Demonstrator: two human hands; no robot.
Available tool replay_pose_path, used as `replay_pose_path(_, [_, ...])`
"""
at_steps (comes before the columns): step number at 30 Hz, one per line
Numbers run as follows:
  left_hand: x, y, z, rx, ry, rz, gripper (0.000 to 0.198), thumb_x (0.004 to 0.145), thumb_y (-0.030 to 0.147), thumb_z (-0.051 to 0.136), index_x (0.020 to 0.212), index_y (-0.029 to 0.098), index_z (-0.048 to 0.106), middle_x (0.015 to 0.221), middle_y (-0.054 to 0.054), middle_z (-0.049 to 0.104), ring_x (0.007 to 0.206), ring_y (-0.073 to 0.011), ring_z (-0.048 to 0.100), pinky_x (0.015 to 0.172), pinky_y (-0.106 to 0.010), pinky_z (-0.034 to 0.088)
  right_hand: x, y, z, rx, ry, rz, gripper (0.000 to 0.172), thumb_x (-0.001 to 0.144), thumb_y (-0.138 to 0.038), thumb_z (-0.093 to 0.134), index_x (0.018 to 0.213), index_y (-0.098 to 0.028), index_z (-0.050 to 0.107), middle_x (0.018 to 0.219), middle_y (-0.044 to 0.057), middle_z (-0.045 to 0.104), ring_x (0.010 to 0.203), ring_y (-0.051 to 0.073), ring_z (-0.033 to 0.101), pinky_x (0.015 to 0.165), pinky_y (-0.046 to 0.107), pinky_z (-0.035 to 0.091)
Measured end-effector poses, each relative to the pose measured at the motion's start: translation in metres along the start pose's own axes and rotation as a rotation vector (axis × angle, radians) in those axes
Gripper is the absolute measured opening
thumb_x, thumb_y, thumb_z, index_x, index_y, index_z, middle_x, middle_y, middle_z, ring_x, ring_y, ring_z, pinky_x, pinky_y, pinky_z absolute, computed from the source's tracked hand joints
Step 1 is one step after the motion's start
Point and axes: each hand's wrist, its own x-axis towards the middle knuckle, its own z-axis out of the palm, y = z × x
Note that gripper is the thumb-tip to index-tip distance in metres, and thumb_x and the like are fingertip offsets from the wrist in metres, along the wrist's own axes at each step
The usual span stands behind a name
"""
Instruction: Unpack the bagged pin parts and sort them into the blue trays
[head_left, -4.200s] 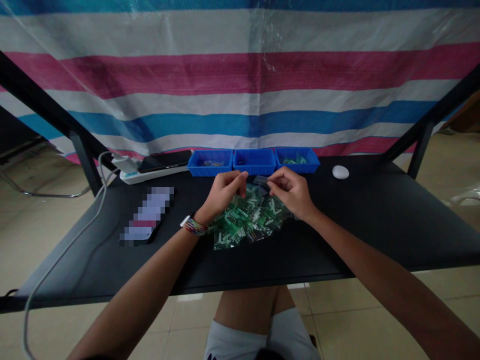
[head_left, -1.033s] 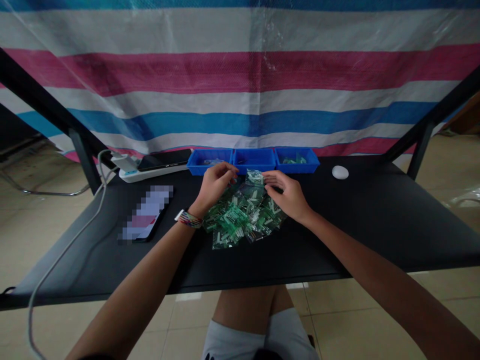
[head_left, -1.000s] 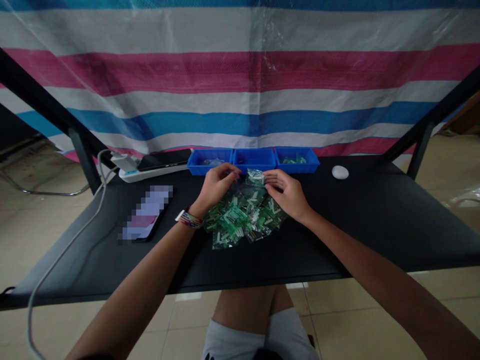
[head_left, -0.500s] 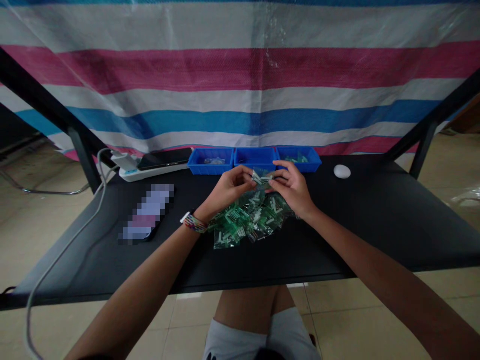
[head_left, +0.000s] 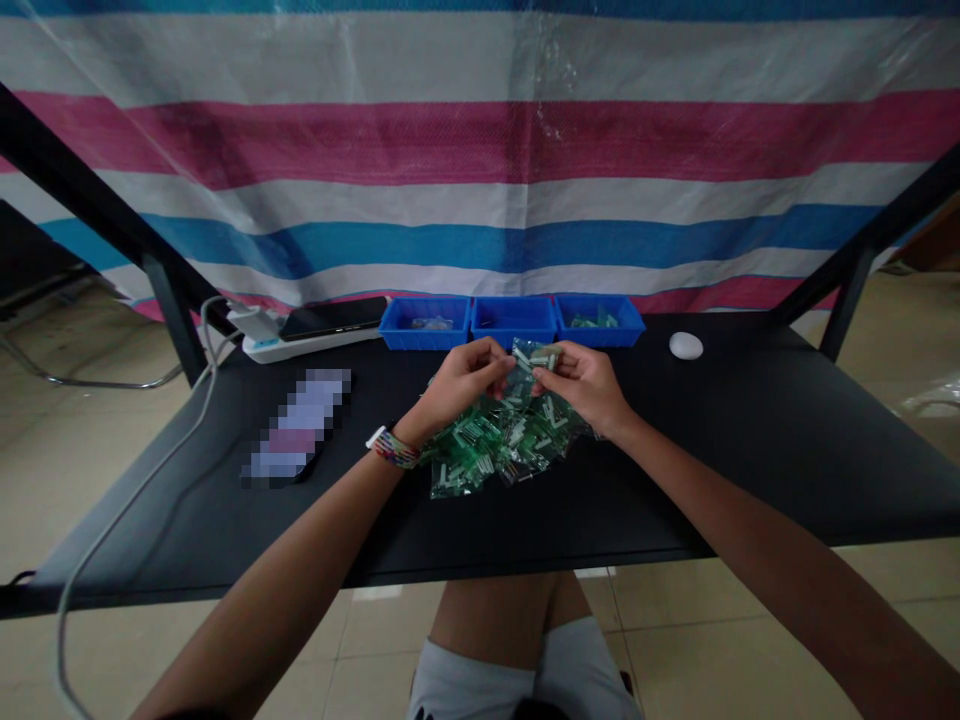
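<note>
Between my hands is a small clear plastic bag [head_left: 531, 356] with whitish stick-like pieces in it. My right hand [head_left: 586, 382] pinches its right side between thumb and fingers. At the bag's left edge my left hand [head_left: 472, 378] has its thumb and fingertips pinched together on the plastic. Below both hands lies a heap of similar clear bags [head_left: 487, 445] holding green and white pieces; what the pieces are is too small to tell. Part of the heap is hidden by my hands.
Three blue bins stand behind my hands: a left bin [head_left: 390, 338] with clear items, a middle bin [head_left: 514, 334], and a right bin [head_left: 636, 328] with greenish bags. A phone [head_left: 307, 425], a power strip [head_left: 274, 350] with a cable, and a white mouse-like object [head_left: 685, 346] sit on the black table [head_left: 750, 440].
My right hand's fingers have curled in closer around the bag; its raised forefinger has come down. The bag has turned slightly and shows more of its face between my hands.
</note>
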Motion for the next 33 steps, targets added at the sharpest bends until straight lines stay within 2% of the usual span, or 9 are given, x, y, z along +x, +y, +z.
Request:
replay_pose_path(2, [-0.001,0.003,-0.001,0.033,-0.002,-0.041,0.04,0.097,0.052,0.069,0.074,0.019,0.066,0.061,-0.002,0.066,0.052,-0.0138,0.059,0.052,-0.026,0.046,-0.002,-0.001,0.001,-0.021,0.014,-0.025,0.04,0.079,-0.053,0.089,0.094,-0.022,0.069,0.083,0.003,0.077,0.068,0.021,0.075,0.072,0.04,0.067])
replay_pose_path(6, [-0.002,0.008,-0.001,0.045,-0.09,-0.108,0.063,0.102,0.064,0.053,0.067,0.017,0.074,0.056,-0.01,0.07,0.048,-0.0156,0.059,0.048,-0.027,0.043,-0.007,-0.004,0.002,-0.144,0.056,-0.126,0.029,0.086,-0.047,0.083,0.098,-0.024,0.069,0.086,0.003,0.077,0.073,0.022,0.076,0.073,0.039,0.066])
replay_pose_path(10, [-0.003,0.012,-0.002,-0.011,-0.141,-0.152,0.071,0.102,0.07,0.049,0.068,0.015,0.078,0.06,-0.015,0.073,0.046,-0.0166,0.061,0.046,-0.027,0.042,-0.013,-0.008,0.003,-0.362,0.092,-0.296,0.015,0.092,-0.036,0.076,0.101,-0.025,0.071,0.088,0.003,0.076,0.078,0.022,0.075,0.078,0.04,0.066])
replay_pose_path(14, [-0.002,0.008,-0.005,-0.109,-0.198,-0.232,0.077,0.1,0.076,0.046,0.076,0.012,0.083,0.064,-0.017,0.075,0.047,-0.018,0.064,0.043,-0.026,0.04,-0.016,-0.014,0.002,-0.524,0.107,-0.42,0.011,0.096,-0.03,0.072,0.105,-0.026,0.075,0.093,0.004,0.078,0.077,0.021,0.073,0.077,0.039,0.065])
replay_pose_path(18, [0.0,0.002,-0.006,-0.185,-0.208,-0.257,0.072,0.096,0.077,0.053,0.091,0.011,0.084,0.071,-0.017,0.079,0.049,-0.0179,0.065,0.041,-0.025,0.041,-0.017,-0.015,-0.002,-0.652,0.022,-0.538,0.025,0.102,-0.026,0.065,0.124,-0.029,0.077,0.108,0.006,0.08,0.094,0.024,0.076,0.09,0.042,0.065])
replay_pose_path(23, [0.0,0.001,-0.003,-0.188,-0.18,-0.23,0.047,0.095,0.055,0.065,0.078,0.013,0.077,0.074,-0.017,0.079,0.051,-0.0171,0.066,0.043,-0.025,0.044,-0.018,-0.017,-0.007,-0.748,-0.082,-0.593,0.037,0.102,-0.017,0.059,0.132,-0.032,0.075,0.11,0.007,0.077,0.1,0.025,0.075,0.092,0.042,0.065])
replay_pose_path(27, [-0.001,0.001,-0.001,-0.163,-0.145,-0.2,0.024,0.087,0.039,0.073,0.083,0.016,0.076,0.086,-0.014,0.082,0.062,-0.019,0.073,0.048,-0.025,0.051,-0.015,-0.016,-0.005,-0.67,0.007,-0.564,0.045,0.098,-0.013,0.061,0.139,-0.03,0.069,0.123,0.009,0.071,0.115,0.027,0.072,0.103,0.046,0.063])
replay_pose_path(29, [0.0,0.0,-0.001,-0.144,-0.114,-0.18,0.02,0.087,0.037,0.074,0.087,0.017,0.076,0.087,-0.012,0.082,0.069,-0.0202,0.076,0.053,-0.026,0.056,-0.012,-0.012,-0.003,-0.559,0.053,-0.471,0.048,0.096,-0.015,0.064,0.142,-0.029,0.065,0.13,0.01,0.068,0.117,0.026,0.071,0.1,0.045,0.065])
replay_pose_path(33, [0.003,-0.003,-0.001,-0.131,-0.009,-0.145,0.02,0.089,0.037,0.075,0.084,0.018,0.072,0.078,-0.008,0.077,0.074,-0.0222,0.079,0.061,-0.028,0.061,-0.006,-0.004,-0.003,-0.237,0.058,-0.176,0.044,0.096,-0.033,0.069,0.139,-0.026,0.06,0.116,0.008,0.069,0.086,0.02,0.076,0.077,0.038,0.071])
